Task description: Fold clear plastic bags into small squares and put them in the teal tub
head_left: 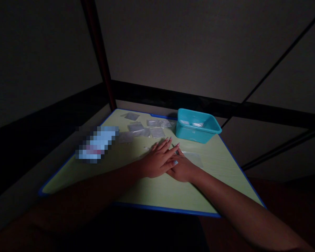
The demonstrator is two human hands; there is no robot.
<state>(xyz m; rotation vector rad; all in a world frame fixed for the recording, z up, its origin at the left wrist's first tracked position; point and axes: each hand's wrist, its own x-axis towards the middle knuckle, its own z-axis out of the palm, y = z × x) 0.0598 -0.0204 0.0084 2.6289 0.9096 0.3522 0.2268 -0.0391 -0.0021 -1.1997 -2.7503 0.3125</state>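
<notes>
**Two hands laid flat over a clear bag**

Nearest to view are the two forearms, reaching in over the near blue edge of the pale green table. The left hand lies palm down, fingers straight and close together, its edge resting over the right hand. The right hand's fingers are mostly hidden beneath it, so I cannot tell how they are set. Just right of the hands, touching them, lies a flat clear bag. More clear bags are scattered at the far side, and a teal tub stands far right with something pale inside. A blurred-out patch sits at the left. In this dim light, pressing a thin bag flat goes best, I would judge, with even palm pressure and slow strokes.
</notes>
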